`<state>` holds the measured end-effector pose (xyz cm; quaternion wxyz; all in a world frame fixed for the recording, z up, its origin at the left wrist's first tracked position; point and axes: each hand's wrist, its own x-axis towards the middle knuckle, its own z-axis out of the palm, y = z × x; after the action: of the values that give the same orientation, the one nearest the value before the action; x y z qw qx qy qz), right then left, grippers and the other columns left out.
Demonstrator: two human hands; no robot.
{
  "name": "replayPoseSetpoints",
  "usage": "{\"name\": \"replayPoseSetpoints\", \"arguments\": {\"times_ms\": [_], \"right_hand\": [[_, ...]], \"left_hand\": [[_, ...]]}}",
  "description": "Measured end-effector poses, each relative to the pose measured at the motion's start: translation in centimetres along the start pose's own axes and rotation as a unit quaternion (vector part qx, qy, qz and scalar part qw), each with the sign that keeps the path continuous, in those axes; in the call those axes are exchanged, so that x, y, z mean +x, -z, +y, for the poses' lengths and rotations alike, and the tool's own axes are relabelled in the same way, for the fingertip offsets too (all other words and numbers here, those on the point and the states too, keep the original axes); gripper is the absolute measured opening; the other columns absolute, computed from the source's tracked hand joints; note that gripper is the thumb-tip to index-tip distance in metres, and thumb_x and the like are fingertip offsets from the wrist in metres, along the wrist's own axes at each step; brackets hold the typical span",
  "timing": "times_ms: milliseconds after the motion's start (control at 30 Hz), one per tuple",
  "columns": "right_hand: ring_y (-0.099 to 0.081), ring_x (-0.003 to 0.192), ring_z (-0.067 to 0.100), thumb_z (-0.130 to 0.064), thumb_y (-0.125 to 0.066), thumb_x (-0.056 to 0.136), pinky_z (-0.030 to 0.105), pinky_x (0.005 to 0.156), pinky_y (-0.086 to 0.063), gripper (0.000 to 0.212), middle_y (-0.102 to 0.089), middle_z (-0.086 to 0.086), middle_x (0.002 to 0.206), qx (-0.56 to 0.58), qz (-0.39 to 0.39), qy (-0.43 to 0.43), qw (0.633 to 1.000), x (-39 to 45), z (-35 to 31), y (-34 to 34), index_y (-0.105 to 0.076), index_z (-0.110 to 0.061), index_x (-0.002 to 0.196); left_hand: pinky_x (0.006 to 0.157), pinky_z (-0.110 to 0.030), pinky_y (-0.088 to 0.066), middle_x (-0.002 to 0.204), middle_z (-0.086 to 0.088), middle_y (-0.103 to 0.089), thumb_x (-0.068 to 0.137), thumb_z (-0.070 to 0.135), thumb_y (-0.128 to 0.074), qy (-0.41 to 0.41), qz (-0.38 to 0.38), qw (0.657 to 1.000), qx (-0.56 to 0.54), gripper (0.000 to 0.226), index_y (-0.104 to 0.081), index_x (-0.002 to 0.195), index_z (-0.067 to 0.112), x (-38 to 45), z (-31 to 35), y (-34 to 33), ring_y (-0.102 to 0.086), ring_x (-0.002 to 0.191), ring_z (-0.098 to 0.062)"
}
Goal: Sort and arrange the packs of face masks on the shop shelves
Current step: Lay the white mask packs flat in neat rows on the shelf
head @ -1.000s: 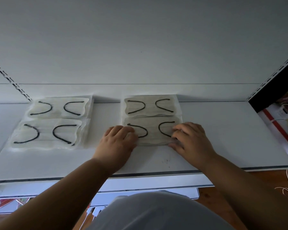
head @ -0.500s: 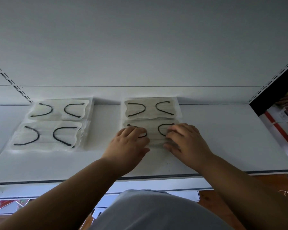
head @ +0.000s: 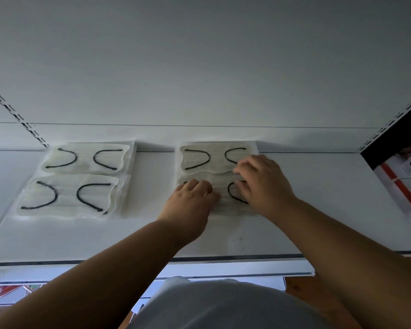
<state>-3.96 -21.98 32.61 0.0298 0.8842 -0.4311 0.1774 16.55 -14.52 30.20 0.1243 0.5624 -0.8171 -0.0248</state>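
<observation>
Four mask packs lay flat on the white shelf (head: 318, 210), two on the left and two on the right. The left hand (head: 190, 200) pressed on the near right pack (head: 220, 186), its fingers bent down on the plastic. The right hand (head: 261, 181) rested across that pack and the far right pack (head: 207, 157), fingers spread. I could not tell if either hand pinched anything. The packs looked thin, light, soft and slippery, so it seemed best to slide them flat or lift them by an edge. The near left pack (head: 67, 198) sat a bit crooked.
</observation>
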Motion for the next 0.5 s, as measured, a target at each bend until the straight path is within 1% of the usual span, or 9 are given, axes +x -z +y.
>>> {"name": "replayPoseSetpoints", "arguments": {"times_ms": [67,100,133,167,233,267,300,367,500], "right_hand": [[-0.054,0.119,0.032,-0.020,-0.072,0.084,0.047,0.094,-0.044,0.041,-0.059,0.009,0.130,-0.022,-0.049,-0.006,0.999,2.1,-0.1,-0.2,-0.063,-0.011,0.123],[-0.049,0.128,0.032,-0.021,-0.069,0.087,0.047,0.099,-0.040,0.046,-0.054,0.010,0.139,-0.022,-0.083,-0.014,0.996,2.9,-0.1,-0.6,-0.058,-0.012,0.131],[-0.046,0.132,0.031,-0.021,-0.065,0.090,0.046,0.102,-0.037,0.046,-0.051,0.011,0.143,-0.026,-0.111,-0.017,0.993,3.6,-0.1,-1.1,-0.056,-0.011,0.133],[-0.049,0.129,0.031,-0.019,-0.062,0.092,0.044,0.101,-0.037,0.039,-0.055,0.011,0.139,-0.032,-0.120,-0.011,0.992,4.1,0.1,-1.5,-0.059,-0.011,0.130],[-0.061,0.103,0.031,-0.011,-0.062,0.088,0.039,0.086,-0.042,0.017,-0.068,0.008,0.108,-0.052,-0.091,0.013,0.994,4.5,0.4,-2.2,-0.068,-0.010,0.103],[-0.063,0.086,0.031,-0.006,-0.064,0.082,0.037,0.076,-0.042,0.009,-0.068,0.007,0.090,-0.056,-0.071,0.013,0.996,4.6,0.5,-2.3,-0.067,-0.009,0.090],[-0.062,0.072,0.031,0.000,-0.068,0.076,0.036,0.069,-0.041,0.011,-0.065,0.007,0.077,-0.052,-0.049,0.012,0.997,4.6,0.7,-2.4,-0.064,-0.009,0.080],[-0.055,0.054,0.030,0.007,-0.073,0.066,0.033,0.060,-0.039,0.021,-0.058,0.008,0.064,-0.052,-0.019,0.015,0.998,4.6,0.7,-2.4,-0.059,-0.007,0.073],[-0.045,0.042,0.027,0.012,-0.076,0.054,0.031,0.053,-0.034,0.032,-0.051,0.010,0.054,-0.056,0.025,0.027,0.998,4.6,0.2,-1.8,-0.053,-0.005,0.068]], "left_hand": [[0.091,-0.037,-0.048,0.119,0.003,-0.060,0.088,0.021,-0.062,0.005,0.001,1.000,0.003,0.038,-0.064,0.125,0.030,0.0,0.1,0.0,-0.056,0.106,-0.023],[0.091,-0.036,-0.048,0.119,0.003,-0.060,0.087,0.021,-0.063,0.009,0.003,1.000,0.002,0.038,-0.064,0.125,0.030,0.0,0.1,0.0,-0.056,0.106,-0.023],[0.090,-0.036,-0.048,0.119,0.003,-0.060,0.087,0.020,-0.063,0.010,0.005,1.000,0.000,0.039,-0.064,0.125,0.030,-0.1,0.1,0.0,-0.056,0.105,-0.023],[0.091,-0.035,-0.048,0.119,0.004,-0.060,0.087,0.020,-0.063,0.010,0.005,1.000,-0.001,0.040,-0.063,0.126,0.031,-0.2,0.2,-0.1,-0.056,0.106,-0.023],[0.092,-0.035,-0.048,0.121,0.003,-0.059,0.088,0.020,-0.063,0.008,0.004,1.000,-0.003,0.041,-0.062,0.127,0.030,-0.3,0.1,-0.2,-0.056,0.107,-0.023],[0.091,-0.036,-0.048,0.120,0.003,-0.059,0.087,0.019,-0.064,0.006,0.005,1.000,-0.002,0.041,-0.062,0.127,0.030,-0.3,0.1,-0.3,-0.056,0.106,-0.023],[0.089,-0.037,-0.049,0.118,0.002,-0.060,0.085,0.018,-0.065,0.005,0.008,1.000,-0.002,0.041,-0.063,0.125,0.029,-0.3,0.1,-0.3,-0.057,0.104,-0.024],[0.087,-0.038,-0.051,0.115,0.001,-0.061,0.082,0.017,-0.068,0.009,0.014,1.000,-0.004,0.041,-0.065,0.122,0.028,-0.2,0.1,-0.5,-0.058,0.101,-0.024],[0.086,-0.038,-0.052,0.114,0.000,-0.062,0.082,0.017,-0.069,0.006,0.028,1.000,-0.006,0.040,-0.067,0.121,0.026,-0.3,0.1,-0.6,-0.059,0.100,-0.025]]}}
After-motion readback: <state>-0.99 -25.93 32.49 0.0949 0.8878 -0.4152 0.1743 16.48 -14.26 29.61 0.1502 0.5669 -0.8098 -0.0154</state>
